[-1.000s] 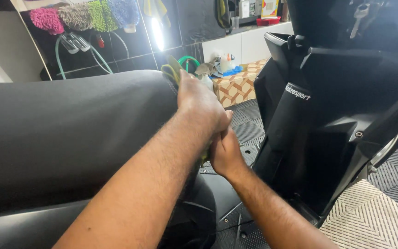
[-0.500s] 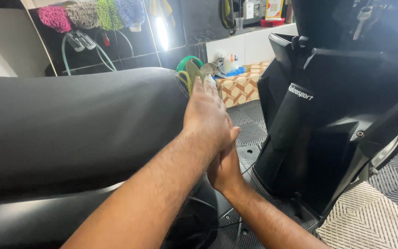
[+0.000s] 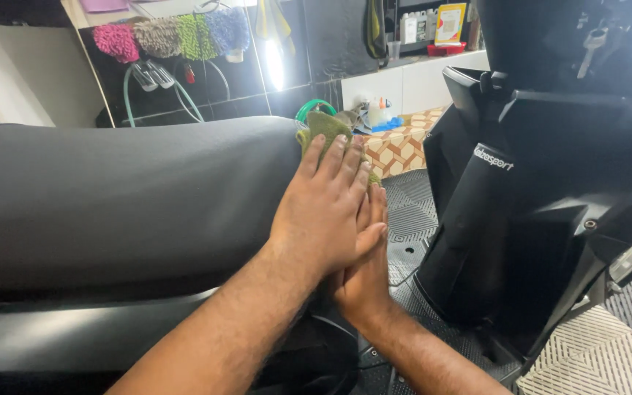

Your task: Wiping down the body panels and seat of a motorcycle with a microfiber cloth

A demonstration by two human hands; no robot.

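Left hand: We saw the left hand [image 3: 327, 208] laid flat, fingers stretched out and close together, pressing an olive-green cloth [image 3: 325, 130] against the front end of the scooter seat [image 3: 126, 197]. It gripped nothing; the palm simply bore down.

Right hand: The right hand [image 3: 363, 274] sat just under and beside the left, touching it, fingers straight and pointing up along the seat's nose. We could not tell whether it pinched any of the cloth, since the left hand covered most of it.

Cloth: It lay at the seat's front tip, its upper edge showing beyond the left fingertips, the rest hidden beneath the palm.

Seat: Black, smooth, filling the left half of our view.

Scooter body: The black front panel [image 3: 528, 212] stood to the right, with the ribbed footboard [image 3: 411, 212] between it and the seat.

Background: Coloured wash mitts [image 3: 173, 35] hung in a row on the dark wall, a green hose [image 3: 140, 95] below them, and a chequered mat [image 3: 400, 143] lay on the floor beyond.
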